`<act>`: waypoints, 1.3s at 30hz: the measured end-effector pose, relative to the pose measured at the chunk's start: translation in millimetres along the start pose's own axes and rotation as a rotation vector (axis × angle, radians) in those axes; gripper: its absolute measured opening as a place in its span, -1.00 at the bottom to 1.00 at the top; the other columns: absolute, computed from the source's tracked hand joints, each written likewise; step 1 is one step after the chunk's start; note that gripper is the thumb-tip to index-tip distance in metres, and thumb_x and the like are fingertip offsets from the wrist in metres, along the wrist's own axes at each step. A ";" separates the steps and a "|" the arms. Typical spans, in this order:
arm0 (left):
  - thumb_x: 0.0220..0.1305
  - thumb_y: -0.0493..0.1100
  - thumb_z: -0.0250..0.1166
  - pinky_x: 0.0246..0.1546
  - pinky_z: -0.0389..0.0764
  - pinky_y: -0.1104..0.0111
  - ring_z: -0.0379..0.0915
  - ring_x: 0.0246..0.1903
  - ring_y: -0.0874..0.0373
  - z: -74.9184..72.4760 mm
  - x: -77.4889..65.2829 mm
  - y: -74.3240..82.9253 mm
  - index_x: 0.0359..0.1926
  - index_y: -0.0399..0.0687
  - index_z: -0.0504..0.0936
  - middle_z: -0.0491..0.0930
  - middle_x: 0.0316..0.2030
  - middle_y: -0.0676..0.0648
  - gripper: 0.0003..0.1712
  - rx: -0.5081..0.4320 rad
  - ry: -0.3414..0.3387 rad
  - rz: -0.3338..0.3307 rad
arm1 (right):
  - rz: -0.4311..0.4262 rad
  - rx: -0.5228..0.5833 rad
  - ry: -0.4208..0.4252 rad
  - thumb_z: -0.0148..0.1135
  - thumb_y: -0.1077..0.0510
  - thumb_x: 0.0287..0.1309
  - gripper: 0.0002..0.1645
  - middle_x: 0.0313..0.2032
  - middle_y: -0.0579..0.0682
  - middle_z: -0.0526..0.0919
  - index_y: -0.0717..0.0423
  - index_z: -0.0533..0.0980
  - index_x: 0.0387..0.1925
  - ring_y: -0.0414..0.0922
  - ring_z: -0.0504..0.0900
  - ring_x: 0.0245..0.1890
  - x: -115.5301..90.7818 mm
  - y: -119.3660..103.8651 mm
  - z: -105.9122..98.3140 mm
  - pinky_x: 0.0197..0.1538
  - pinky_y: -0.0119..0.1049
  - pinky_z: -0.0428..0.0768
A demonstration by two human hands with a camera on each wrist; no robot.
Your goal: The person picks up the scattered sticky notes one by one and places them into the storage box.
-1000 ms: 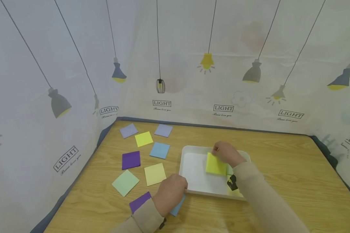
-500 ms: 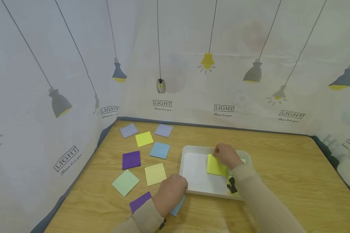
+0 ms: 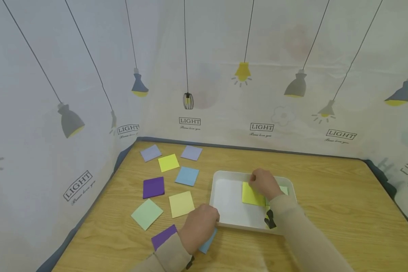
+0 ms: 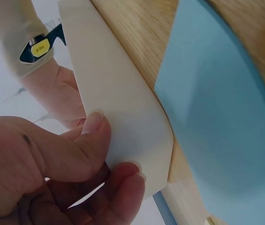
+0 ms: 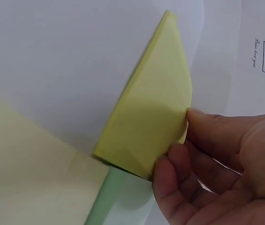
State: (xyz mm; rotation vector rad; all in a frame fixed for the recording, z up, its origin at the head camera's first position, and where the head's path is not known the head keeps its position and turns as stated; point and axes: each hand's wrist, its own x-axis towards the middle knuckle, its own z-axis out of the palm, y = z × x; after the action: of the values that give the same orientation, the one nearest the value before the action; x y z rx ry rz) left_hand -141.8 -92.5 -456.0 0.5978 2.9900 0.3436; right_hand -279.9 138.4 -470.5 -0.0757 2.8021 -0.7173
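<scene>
A white tray (image 3: pixel 228 202) sits on the table, and my left hand (image 3: pixel 198 228) holds it at its near left corner. The left wrist view shows the thumb and fingertips at the rim of the tray wall (image 4: pixel 127 103). Inside the tray, my right hand (image 3: pixel 266 184) pinches the far edge of a bright yellow sticky note pad (image 3: pixel 251 196). Its thumb and fingers grip the yellow pad (image 5: pixel 153 103) in the right wrist view, where the pad bends slightly. Beside it lie a light green pad (image 5: pixel 123 194) and a pale yellow pad (image 5: pixel 34 173), partly hidden by my right arm in the head view.
Left of the tray, several pads lie spread out, among them dark purple (image 3: pixel 153 187), blue (image 3: pixel 187 176), pale green (image 3: pixel 147 214) and lilac (image 3: pixel 191 152). Another blue pad (image 3: pixel 208 243) is partly under my left hand. A printed cloth (image 3: pixel 221 94) hangs around the table.
My right hand has moved slightly toward me, still holding the yellow sticky note pad, which now lies lower in the tray view. My left hand stays at the tray corner.
</scene>
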 end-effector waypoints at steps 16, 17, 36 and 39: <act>0.19 -0.35 0.40 -0.43 0.69 0.46 0.67 -0.36 0.20 -0.3 -0.8 1.2 -0.33 -0.02 0.82 0.76 -0.35 -0.01 -0.85 0.010 0.014 0.009 | -0.018 0.000 0.070 0.29 0.26 0.24 -0.94 -0.31 0.04 0.70 0.17 0.66 -0.32 -0.05 0.54 -0.34 -0.1 5.0 9.5 -0.25 -0.21 0.55; 0.19 -0.36 0.40 -0.43 0.69 0.46 0.67 -0.36 0.20 -0.3 -0.9 1.1 -0.34 -0.02 0.82 0.77 -0.35 -0.01 -0.85 0.007 0.017 0.012 | -0.013 0.000 0.067 0.30 0.25 0.24 -0.94 -0.30 0.04 0.69 0.17 0.66 -0.31 -0.05 0.54 -0.34 -0.6 4.2 9.1 -0.26 -0.21 0.54; 0.19 -0.35 0.40 -0.44 0.69 0.47 0.68 -0.35 0.19 0.9 -0.9 1.1 -0.34 0.00 0.82 0.77 -0.34 -0.01 -0.84 0.032 0.024 0.008 | -0.031 -0.001 -0.001 0.35 0.08 0.26 -0.77 -0.30 0.05 0.67 0.18 0.59 -0.24 -0.06 0.55 -0.32 -21.5 -4.5 -19.3 -0.27 -0.25 0.59; 0.20 -0.35 0.40 -0.45 0.69 0.47 0.68 -0.36 0.19 1.2 0.2 0.7 -0.34 0.00 0.82 0.77 -0.34 -0.01 -0.84 0.035 0.019 0.007 | -0.044 -0.012 -0.006 0.33 0.07 0.28 -0.76 -0.28 0.06 0.67 0.19 0.59 -0.22 -0.05 0.55 -0.30 -26.2 -4.2 -26.1 -0.26 -0.23 0.59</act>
State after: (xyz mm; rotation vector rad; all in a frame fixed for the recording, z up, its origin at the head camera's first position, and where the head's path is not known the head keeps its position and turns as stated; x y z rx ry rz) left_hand -141.6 -91.5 -457.0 0.6112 3.0188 0.2992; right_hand -261.0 149.9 -440.4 -0.1424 2.8073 -0.7098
